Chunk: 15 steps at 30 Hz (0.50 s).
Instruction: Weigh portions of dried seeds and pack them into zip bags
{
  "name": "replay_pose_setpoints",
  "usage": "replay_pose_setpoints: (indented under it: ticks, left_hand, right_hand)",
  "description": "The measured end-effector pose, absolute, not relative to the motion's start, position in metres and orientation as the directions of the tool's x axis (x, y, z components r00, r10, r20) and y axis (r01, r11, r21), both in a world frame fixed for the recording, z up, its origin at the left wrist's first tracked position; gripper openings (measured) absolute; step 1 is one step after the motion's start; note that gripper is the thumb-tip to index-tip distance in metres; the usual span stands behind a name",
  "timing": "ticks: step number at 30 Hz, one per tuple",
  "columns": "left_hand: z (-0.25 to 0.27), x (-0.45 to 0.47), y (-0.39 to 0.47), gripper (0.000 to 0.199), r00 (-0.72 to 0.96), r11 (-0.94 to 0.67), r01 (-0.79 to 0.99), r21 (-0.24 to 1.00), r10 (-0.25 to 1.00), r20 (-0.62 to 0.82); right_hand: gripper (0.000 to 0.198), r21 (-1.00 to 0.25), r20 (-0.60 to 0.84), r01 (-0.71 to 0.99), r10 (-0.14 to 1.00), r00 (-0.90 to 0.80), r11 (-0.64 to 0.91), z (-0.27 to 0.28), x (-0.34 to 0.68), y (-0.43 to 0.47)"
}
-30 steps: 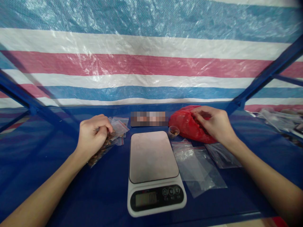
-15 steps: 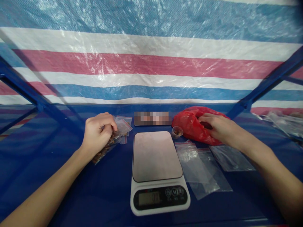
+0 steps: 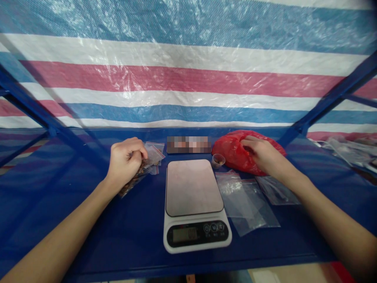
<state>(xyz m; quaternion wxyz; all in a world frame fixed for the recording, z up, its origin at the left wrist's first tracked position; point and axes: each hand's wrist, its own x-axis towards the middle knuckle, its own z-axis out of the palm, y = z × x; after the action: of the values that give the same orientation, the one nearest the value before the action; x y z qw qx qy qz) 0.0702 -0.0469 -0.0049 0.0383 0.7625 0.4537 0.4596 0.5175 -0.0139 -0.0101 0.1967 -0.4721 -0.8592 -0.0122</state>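
Note:
My left hand (image 3: 126, 161) is curled closed over a pile of small clear zip-lock bags (image 3: 156, 152); anything inside its fingers is hidden. Below that hand lies a zip-lock bag of brown pieces (image 3: 132, 185). My right hand (image 3: 262, 154) reaches into the folds of a red plastic bag (image 3: 226, 147), which hide its fingertips. A small clear cup (image 3: 218, 161) with a few brown bits stands beside the red bag. Between my hands sits a white kitchen scale (image 3: 194, 188) with a bare pan, its display reading what looks like zero.
Flat clear zip-lock bags (image 3: 247, 202) lie right of the scale, with another clear bag (image 3: 277, 190) under my right forearm. A flat, pixelated object (image 3: 189, 145) is behind the scale. Blue metal bars (image 3: 326, 104) flank the blue table (image 3: 123, 243); striped sheeting (image 3: 188, 78) hangs behind.
The view has shifted, so the table's front edge now shows below. My right hand has moved slightly left at the red bag. My left hand stays curled over the small bags.

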Motion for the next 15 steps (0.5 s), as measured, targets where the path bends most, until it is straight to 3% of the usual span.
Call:
replay_pose_setpoints:
  ticks: [8, 13, 15]
  left_hand:
    - [-0.0054, 0.0682, -0.0447, 0.031, 0.216, -0.643, 0.625, 0.442, 0.686, 0.695]
    - [-0.0054, 0.0675, -0.0455, 0.032, 0.23, -0.647, 0.625, 0.436, 0.687, 0.689]
    - [-0.0052, 0.0678, -0.0456, 0.032, 0.241, -0.655, 0.621, 0.43, 0.682, 0.69]
  right_hand:
    - [0.022, -0.214, 0.443, 0.817, 0.799, -0.407, 0.535, -0.0084, 0.5182, -0.0151]
    - [0.023, -0.127, 0.402, 0.869, 0.826, -0.395, 0.477, -0.0088, 0.5201, -0.0168]
    - [0.034, -0.073, 0.373, 0.898, 0.847, -0.378, 0.433, -0.0086, 0.5216, -0.0185]
